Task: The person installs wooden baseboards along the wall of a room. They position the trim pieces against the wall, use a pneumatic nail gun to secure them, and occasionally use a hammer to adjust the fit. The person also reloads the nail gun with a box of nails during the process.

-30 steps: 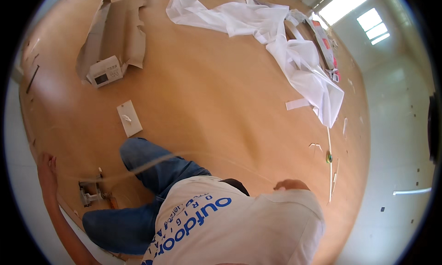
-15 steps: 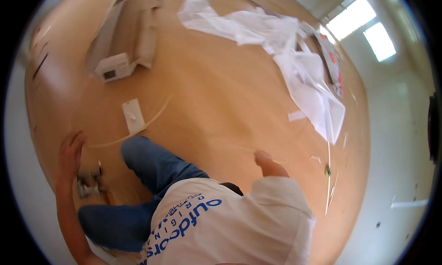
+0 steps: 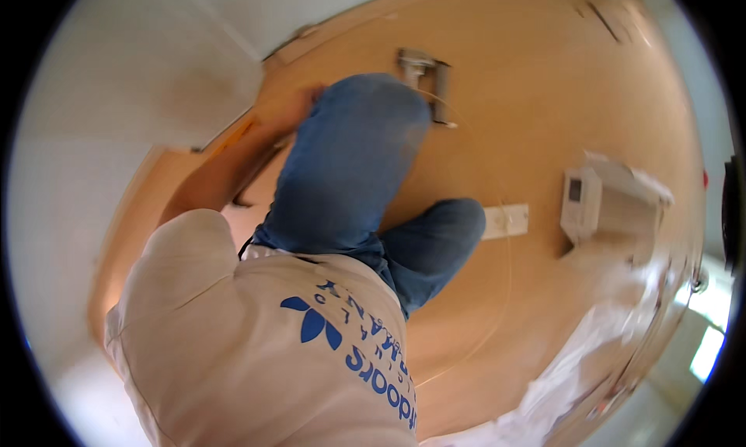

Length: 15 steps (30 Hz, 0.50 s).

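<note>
My left hand (image 3: 298,105) is low at the upper left, partly hidden behind my raised knee (image 3: 350,144) and blurred, so its fingers and anything in them are unclear. Beside it lies a long orange-yellow object (image 3: 235,136), mostly covered by my arm. Just beyond the knee a grey metal tool (image 3: 423,74) with a pale thin hose rests on the tan floor covering (image 3: 559,97). My right hand is out of view.
A white wall and panel (image 3: 155,66) edge the floor on the left. A white plate (image 3: 505,221) lies beside my other knee, an opened cardboard box (image 3: 614,214) to the right, and crumpled white sheeting (image 3: 575,346) at the lower right.
The view has swung round to the left as my body turned. My left hand has moved down behind my knee, and my right hand has left the view.
</note>
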Available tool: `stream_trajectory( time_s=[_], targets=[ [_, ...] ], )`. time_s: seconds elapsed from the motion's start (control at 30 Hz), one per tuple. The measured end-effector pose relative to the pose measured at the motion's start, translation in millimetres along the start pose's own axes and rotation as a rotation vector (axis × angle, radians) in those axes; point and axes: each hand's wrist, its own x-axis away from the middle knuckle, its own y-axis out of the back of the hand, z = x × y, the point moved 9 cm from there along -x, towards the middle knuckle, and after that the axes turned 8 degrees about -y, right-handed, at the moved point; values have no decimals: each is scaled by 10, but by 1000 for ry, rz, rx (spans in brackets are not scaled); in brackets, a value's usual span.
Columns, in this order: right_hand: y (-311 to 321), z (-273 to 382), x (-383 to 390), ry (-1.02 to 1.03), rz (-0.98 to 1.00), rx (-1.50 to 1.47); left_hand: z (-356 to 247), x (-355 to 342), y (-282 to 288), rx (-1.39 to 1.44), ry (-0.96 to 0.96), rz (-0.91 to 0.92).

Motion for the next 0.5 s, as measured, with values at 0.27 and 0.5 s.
stream_trajectory(
  time_s=[0.27, 0.5],
  targets=[
    [2016, 4966, -339, 1002, -254, -584, 957, 2237, -864, -148, 378, 258],
    [223, 7329, 1195, 1511, 50, 233, 816, 2865, -31, -55, 662, -7]
  ],
)
